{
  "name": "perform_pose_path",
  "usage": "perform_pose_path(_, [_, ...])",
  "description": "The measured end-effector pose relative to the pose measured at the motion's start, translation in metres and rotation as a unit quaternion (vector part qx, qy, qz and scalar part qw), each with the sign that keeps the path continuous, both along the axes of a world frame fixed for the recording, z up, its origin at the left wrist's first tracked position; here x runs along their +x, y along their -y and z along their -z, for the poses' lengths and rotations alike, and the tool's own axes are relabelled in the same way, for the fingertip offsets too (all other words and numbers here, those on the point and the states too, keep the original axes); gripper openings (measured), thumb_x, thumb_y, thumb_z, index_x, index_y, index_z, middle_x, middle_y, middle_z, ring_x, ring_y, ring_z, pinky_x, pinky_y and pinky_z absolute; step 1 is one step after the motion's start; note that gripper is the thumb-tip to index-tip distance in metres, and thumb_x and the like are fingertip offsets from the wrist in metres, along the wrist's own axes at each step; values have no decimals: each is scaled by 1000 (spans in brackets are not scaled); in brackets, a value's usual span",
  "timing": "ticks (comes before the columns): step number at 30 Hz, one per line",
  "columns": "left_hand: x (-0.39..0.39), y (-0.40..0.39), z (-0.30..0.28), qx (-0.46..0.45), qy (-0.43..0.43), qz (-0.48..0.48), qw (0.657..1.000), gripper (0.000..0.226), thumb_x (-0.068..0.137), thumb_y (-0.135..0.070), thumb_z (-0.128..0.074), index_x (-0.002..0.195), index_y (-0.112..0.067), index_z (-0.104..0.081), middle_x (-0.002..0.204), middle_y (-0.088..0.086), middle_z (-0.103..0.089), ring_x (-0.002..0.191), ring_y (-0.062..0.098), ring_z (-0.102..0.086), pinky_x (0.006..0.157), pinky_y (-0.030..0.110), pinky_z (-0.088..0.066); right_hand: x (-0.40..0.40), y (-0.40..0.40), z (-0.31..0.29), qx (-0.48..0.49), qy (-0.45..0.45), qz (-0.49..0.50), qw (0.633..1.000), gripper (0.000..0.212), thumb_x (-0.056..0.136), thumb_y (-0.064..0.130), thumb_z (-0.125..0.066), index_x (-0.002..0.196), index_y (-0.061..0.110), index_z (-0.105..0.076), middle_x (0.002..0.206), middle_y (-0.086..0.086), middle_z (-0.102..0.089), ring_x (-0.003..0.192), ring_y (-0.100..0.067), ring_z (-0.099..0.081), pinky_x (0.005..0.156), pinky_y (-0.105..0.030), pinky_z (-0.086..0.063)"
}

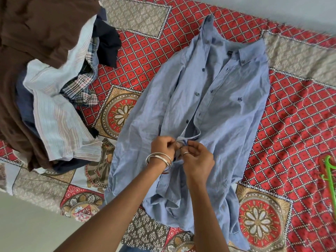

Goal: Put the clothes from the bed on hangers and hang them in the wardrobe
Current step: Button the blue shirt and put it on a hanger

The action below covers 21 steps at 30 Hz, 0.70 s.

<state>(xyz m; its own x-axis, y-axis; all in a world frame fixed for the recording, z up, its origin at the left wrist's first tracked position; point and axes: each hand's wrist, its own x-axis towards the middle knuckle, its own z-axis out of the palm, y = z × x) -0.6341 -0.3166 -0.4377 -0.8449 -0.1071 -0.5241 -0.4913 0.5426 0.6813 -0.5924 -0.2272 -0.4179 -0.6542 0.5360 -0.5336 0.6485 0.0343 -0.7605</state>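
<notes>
Left hand (163, 147) + right hand (197, 157) pinch 1 blue shirt (218, 99) placket; 1 green hanger (330, 176) nearby.

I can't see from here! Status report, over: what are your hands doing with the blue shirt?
Left hand and right hand both pinching blue shirt placket at a button. Shirt flat on bed. Green hanger lies aside, unused.

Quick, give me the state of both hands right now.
Left hand: pinching the blue shirt at its front placket.
Right hand: pinching the same placket just beside it.
</notes>
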Motion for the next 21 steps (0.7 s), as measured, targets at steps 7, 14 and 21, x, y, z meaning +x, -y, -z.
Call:
perform_pose_path(7, [-3,2,3,44,-9,79,996,24,84,-4,-66,107,-6,-61,69,7,-64,69,26,-62,60,19,-45,-2,-18,1,-259,28,57,964,16,80,-13,-61,90,-2,-66,68,-12,-66,57,-21,-62,56,-31,-55])
perform_pose_path(14, [-27,10,-2,-67,-201,109,971,19,84,-2,-56,99,-6,-67,88,7,-68,81,24,-65,74,30,-49,-34,-36,-11,269,7,-43,962,19,85,2,-59,102,3,-67,89,-17,-70,86,-37,-62,67,-26,-33])
perform_pose_path(21, [-85,-25,10,-48,-138,245,958,28,82,-2,-53,100,-6,-74,96,17,-70,91,32,-65,86,29,-46,-77,-39,26,312,111,-297,896,20,89,3,-51,104,0,-63,106,-23,-62,104,-41,-56,81,-42,-44])
